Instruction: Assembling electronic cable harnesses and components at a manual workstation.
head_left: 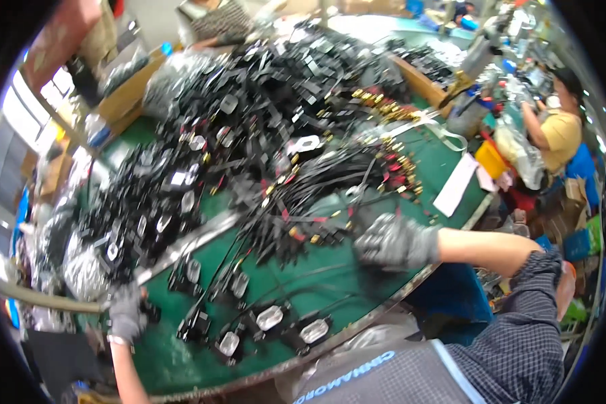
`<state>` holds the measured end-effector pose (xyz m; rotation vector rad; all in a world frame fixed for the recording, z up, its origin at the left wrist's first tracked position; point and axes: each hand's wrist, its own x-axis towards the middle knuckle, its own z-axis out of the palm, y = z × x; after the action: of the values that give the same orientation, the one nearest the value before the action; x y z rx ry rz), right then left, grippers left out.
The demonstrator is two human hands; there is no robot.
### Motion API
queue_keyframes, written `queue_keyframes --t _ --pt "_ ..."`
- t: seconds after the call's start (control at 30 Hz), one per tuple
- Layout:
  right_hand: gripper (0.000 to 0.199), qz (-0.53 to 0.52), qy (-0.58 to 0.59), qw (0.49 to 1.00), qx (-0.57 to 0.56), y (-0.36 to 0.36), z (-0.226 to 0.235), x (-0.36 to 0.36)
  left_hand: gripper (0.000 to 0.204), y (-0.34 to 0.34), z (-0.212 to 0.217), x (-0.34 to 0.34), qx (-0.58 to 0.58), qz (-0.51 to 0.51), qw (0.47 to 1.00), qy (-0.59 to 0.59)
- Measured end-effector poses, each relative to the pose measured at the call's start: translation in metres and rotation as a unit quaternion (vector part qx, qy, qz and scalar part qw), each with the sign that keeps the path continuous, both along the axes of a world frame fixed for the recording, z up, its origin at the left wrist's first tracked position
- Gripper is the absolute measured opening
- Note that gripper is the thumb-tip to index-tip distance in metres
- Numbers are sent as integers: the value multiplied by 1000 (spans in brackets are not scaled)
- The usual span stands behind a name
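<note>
Our gloved right hand [394, 241] closes on a bundle of thin black cables [316, 202] over the green worktop [316, 276]; our gloved left hand [124, 311] grips black cable pieces [148, 311] at the edge.

Two grey knitted work gloves are counted, one on the left hand [124, 311] and one on the right hand [394, 241]. Four black cable units with clear plastic-wrapped rectangular heads [270, 317] are seen laid apart along the near edge of the one green-topped round table [330, 273]. The black cables with red and gold connector ends [330, 182] heaped across the middle are too many and too tangled to be counted. One white paper sheet [456, 185] is seen. One other person in a yellow shirt [560, 131] is counted.
</note>
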<state>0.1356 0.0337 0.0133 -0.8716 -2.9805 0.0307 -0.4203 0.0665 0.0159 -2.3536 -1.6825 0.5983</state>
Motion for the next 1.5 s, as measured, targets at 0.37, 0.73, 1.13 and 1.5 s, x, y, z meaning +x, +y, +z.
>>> queue_keyframes --t 0.37,0.73,1.13,1.5 --pt "15 29 -52 998 29 32 -36 -13 35 -41 -1 0 120 102 980 -121" --pt "15 -257 -5 964 62 53 -56 -3 37 -125 -33 56 297 312 868 -248" --pt "9 -190 319 886 -279 42 29 -27 22 -112 27 121 180 163 667 -704" --pt "7 -102 462 858 -202 29 34 -104 23 -68 5 248 6 106 680 -725"
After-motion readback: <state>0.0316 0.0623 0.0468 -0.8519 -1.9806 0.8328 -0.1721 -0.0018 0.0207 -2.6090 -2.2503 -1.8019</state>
